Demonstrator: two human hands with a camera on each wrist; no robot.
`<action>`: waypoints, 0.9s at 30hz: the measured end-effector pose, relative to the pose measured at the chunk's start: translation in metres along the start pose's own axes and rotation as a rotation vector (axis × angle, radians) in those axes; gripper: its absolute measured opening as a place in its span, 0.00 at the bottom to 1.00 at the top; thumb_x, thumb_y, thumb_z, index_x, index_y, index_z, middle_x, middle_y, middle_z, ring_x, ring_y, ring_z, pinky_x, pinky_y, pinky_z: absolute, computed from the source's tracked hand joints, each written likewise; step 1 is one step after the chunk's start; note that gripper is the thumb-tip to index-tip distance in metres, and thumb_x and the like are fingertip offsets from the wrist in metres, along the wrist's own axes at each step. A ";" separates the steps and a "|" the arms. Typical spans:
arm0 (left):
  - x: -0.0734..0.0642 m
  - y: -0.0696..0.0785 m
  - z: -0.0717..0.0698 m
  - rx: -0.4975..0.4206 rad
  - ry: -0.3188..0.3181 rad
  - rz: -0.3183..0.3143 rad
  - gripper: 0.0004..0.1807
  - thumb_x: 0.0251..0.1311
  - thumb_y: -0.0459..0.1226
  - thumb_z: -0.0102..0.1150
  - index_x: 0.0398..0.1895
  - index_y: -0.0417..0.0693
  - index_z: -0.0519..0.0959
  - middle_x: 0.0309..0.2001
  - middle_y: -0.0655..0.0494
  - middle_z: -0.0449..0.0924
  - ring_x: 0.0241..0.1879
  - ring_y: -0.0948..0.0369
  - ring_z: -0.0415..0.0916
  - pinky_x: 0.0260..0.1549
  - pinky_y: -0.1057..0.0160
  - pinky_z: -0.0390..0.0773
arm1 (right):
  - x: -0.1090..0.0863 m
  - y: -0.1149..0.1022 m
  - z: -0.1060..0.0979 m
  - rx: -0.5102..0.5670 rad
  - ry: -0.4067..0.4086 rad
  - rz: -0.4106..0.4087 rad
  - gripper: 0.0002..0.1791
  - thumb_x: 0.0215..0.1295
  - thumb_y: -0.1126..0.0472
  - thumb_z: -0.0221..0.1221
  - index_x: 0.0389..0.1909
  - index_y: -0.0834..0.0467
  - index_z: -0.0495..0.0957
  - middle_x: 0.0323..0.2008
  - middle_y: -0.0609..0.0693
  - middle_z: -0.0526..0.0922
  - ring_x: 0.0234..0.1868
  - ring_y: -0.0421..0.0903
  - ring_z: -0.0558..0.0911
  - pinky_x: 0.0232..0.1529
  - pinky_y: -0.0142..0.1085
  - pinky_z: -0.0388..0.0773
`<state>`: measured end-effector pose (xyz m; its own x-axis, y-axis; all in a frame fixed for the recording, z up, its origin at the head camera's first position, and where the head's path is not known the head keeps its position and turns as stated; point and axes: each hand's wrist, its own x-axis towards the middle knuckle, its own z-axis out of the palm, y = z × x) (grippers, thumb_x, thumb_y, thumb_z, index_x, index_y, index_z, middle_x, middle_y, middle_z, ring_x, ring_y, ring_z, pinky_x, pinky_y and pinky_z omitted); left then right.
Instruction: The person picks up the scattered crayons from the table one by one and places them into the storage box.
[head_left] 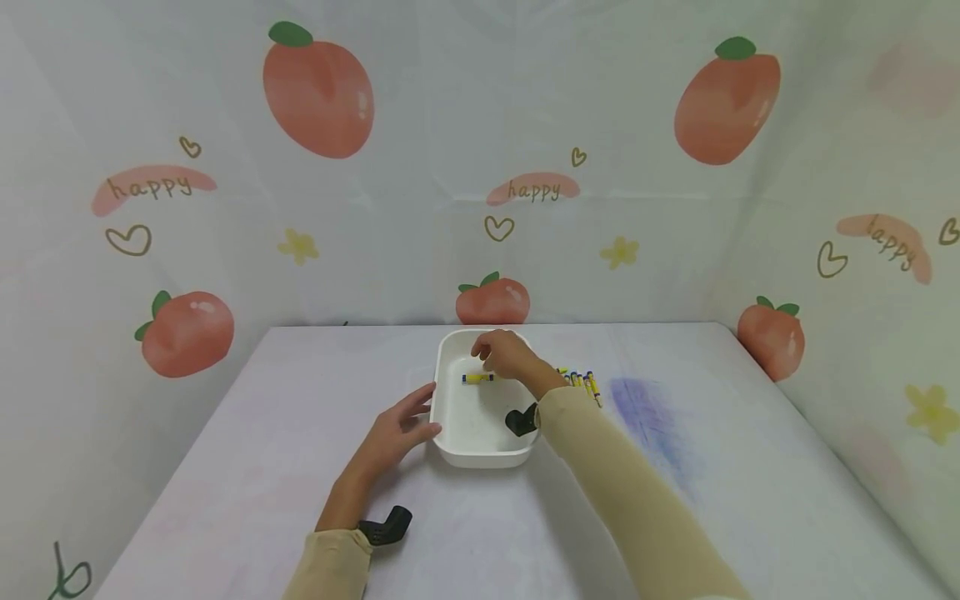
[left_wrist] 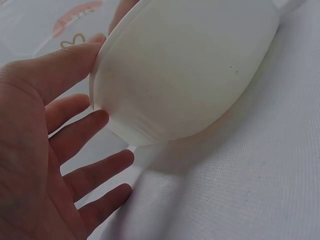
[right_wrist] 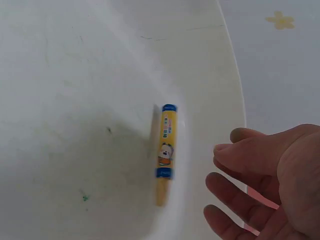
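Observation:
A white plastic tub [head_left: 468, 425] stands on the table. My left hand [head_left: 390, 433] touches its left side with thumb and fingertips, the fingers spread and fairly straight; the left wrist view shows the tub's outer wall [left_wrist: 185, 75] against them. Over the far right part of the tub is my right hand [head_left: 508, 354], fingers loosely bent and holding nothing. Inside lies a single crayon [right_wrist: 167, 137] with a yellow wrapper, blue bands and a printed cartoon animal. In the right wrist view it rests near the wall, apart from the fingertips.
Several similar yellow and blue crayons [head_left: 585, 382] lie on the table right of the tub, partly hidden by my right forearm. A purple-blue smudge [head_left: 648, 417] marks the tabletop further right. A fruit-printed cloth [head_left: 420, 167] hangs behind the table.

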<state>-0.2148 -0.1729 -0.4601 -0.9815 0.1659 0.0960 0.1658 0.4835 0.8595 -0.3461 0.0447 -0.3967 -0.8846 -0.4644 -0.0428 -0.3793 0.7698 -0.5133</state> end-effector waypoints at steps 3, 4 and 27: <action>0.000 0.000 0.001 0.005 0.000 0.009 0.36 0.60 0.47 0.64 0.72 0.61 0.65 0.64 0.51 0.73 0.61 0.47 0.71 0.57 0.38 0.68 | -0.004 0.000 -0.006 0.003 0.041 -0.024 0.16 0.57 0.75 0.62 0.47 0.62 0.82 0.41 0.51 0.83 0.47 0.48 0.79 0.51 0.38 0.75; 0.000 0.000 0.001 0.007 0.000 0.011 0.36 0.60 0.47 0.64 0.72 0.60 0.65 0.63 0.51 0.73 0.61 0.47 0.71 0.57 0.38 0.67 | -0.006 0.000 -0.008 0.013 0.053 -0.031 0.16 0.57 0.75 0.62 0.47 0.62 0.81 0.42 0.51 0.83 0.47 0.48 0.79 0.50 0.38 0.76; -0.001 0.000 0.001 -0.001 0.012 0.005 0.36 0.59 0.48 0.65 0.72 0.60 0.65 0.65 0.52 0.71 0.62 0.48 0.70 0.58 0.39 0.68 | -0.036 0.029 -0.048 0.171 0.163 -0.005 0.14 0.63 0.68 0.62 0.49 0.63 0.80 0.42 0.53 0.81 0.47 0.52 0.79 0.44 0.41 0.79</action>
<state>-0.2137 -0.1726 -0.4607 -0.9818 0.1576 0.1060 0.1702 0.4822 0.8594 -0.3387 0.1051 -0.3689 -0.9203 -0.3803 0.0918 -0.3444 0.6760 -0.6515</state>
